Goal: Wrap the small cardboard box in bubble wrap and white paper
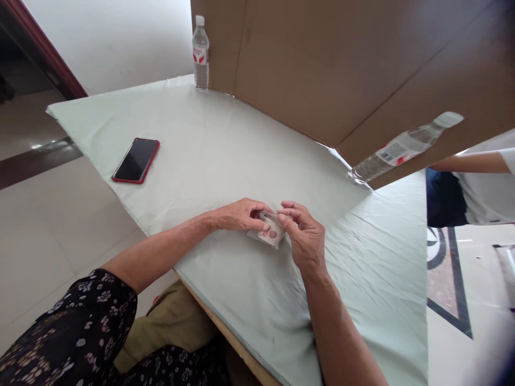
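Observation:
A small clear plastic packet [270,234] with a pale printed card or box inside lies low over the cloth near the table's front edge. My left hand [245,215] grips its left side, thumb on the front and fingers curled behind. At its upper right corner my right hand [302,231] pinches the plastic between thumb and index finger, the other fingers curved loosely. Something dark red shows under the left fingers, too hidden to name.
A black phone with a red case [135,161] lies on the pale green tablecloth [193,145] at the left. One water bottle [200,56] stands at the back, another [402,150] at the right, both by a brown cardboard panel [298,64]. A person's arm [475,162] shows far right.

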`<move>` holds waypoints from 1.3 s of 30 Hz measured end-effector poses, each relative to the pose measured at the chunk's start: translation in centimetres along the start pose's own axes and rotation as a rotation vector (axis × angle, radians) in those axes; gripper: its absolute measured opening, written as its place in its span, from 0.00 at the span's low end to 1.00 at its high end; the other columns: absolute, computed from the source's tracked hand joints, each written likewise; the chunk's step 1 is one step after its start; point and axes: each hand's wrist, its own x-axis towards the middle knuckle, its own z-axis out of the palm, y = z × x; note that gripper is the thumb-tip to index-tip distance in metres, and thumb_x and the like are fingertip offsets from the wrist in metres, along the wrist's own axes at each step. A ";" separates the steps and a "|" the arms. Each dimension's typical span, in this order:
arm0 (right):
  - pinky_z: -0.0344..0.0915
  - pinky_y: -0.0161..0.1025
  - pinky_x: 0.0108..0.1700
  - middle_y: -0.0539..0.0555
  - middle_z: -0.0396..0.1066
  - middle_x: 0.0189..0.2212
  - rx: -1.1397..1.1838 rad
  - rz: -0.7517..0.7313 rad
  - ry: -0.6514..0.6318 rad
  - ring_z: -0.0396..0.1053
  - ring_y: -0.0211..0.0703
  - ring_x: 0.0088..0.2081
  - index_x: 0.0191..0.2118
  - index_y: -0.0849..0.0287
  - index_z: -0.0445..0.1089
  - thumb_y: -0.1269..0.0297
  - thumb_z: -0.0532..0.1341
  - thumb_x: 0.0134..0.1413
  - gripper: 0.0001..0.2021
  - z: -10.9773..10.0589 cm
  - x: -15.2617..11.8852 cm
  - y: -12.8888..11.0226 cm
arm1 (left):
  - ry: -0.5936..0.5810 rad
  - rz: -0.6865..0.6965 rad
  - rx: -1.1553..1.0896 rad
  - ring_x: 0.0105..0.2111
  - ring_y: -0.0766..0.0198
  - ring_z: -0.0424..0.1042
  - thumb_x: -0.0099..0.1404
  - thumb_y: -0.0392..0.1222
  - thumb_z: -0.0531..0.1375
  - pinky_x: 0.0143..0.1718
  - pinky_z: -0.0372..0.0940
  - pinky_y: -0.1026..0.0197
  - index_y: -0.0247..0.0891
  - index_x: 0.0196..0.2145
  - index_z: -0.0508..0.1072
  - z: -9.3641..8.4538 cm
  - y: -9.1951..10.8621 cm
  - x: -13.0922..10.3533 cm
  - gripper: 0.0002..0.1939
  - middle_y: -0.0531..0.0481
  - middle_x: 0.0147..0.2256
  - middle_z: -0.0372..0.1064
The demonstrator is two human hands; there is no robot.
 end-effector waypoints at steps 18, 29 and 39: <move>0.63 0.56 0.58 0.55 0.72 0.53 -0.391 -0.329 -0.024 0.68 0.53 0.55 0.40 0.49 0.78 0.60 0.61 0.60 0.08 0.8 -1.9 0.7 | 0.255 -0.054 0.269 0.39 0.62 0.70 0.64 0.48 0.56 0.39 0.63 0.62 0.32 0.52 0.74 -0.4 -0.4 0.3 0.24 0.46 0.42 0.74; 0.64 0.54 0.56 0.61 0.62 0.63 -0.134 -0.052 -0.006 0.65 0.55 0.60 0.62 0.50 0.60 0.48 0.63 0.55 0.31 -0.3 -1.3 1.9 | 0.316 -0.076 0.163 0.46 0.57 0.72 0.63 0.45 0.58 0.50 0.64 0.56 0.31 0.50 0.74 -0.9 0.3 0.1 0.21 0.42 0.47 0.74; 0.53 0.60 0.65 0.64 0.58 0.65 -0.223 -0.023 -0.193 0.57 0.59 0.66 0.70 0.52 0.48 0.47 0.70 0.46 0.49 0.2 -0.9 3.6 | 0.147 0.023 0.473 0.65 0.42 0.53 0.52 0.50 0.67 0.64 0.53 0.44 0.35 0.69 0.53 -1.3 -0.7 -0.5 0.51 0.35 0.64 0.56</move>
